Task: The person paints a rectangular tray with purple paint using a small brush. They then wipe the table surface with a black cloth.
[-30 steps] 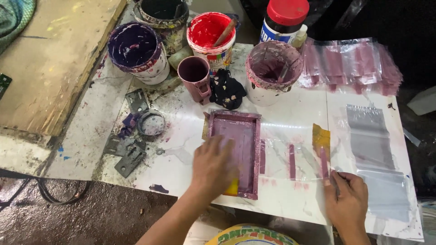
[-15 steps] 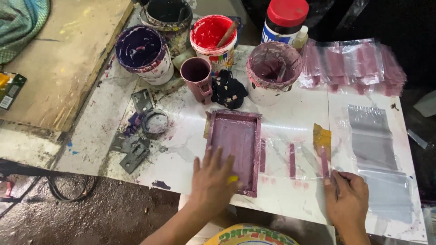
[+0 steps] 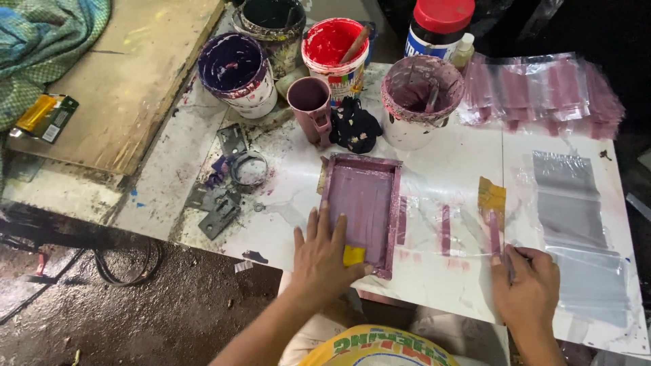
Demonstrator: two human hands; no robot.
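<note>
- One purple-stained printing frame (image 3: 365,211) lies flat near the middle of the white surface (image 3: 447,169); the left hand (image 3: 324,261) rests on its near-left corner, fingers spread wide and flat, gripping nothing.
- One small yellow pad (image 3: 353,255) sits inside the frame's near end, just beside the left thumb.
- The right hand (image 3: 530,288) presses on one clear plastic sheet (image 3: 461,227) to the right of the frame, fingers close together and bent down; whether they pinch the sheet I cannot tell.
- One yellow-handled squeegee (image 3: 492,203) lies on that sheet, just beyond the right hand.
- Four paint tubs stand along the far edge: one purple (image 3: 237,73), one dark (image 3: 271,24), one red (image 3: 336,49) with a stick in it, one mauve (image 3: 420,98).
- One mauve mug (image 3: 310,108) stands between the tubs, next to one black lump (image 3: 354,126).
- One red-lidded jar (image 3: 437,30) stands behind the mauve tub.
- One stack of printed plastic bags (image 3: 542,91) lies at the far right; one grey bag (image 3: 573,210) lies nearer.
- The surface is paint-spattered, with a wooden board (image 3: 102,81) to the left and a wet, dark floor (image 3: 102,318) below.
</note>
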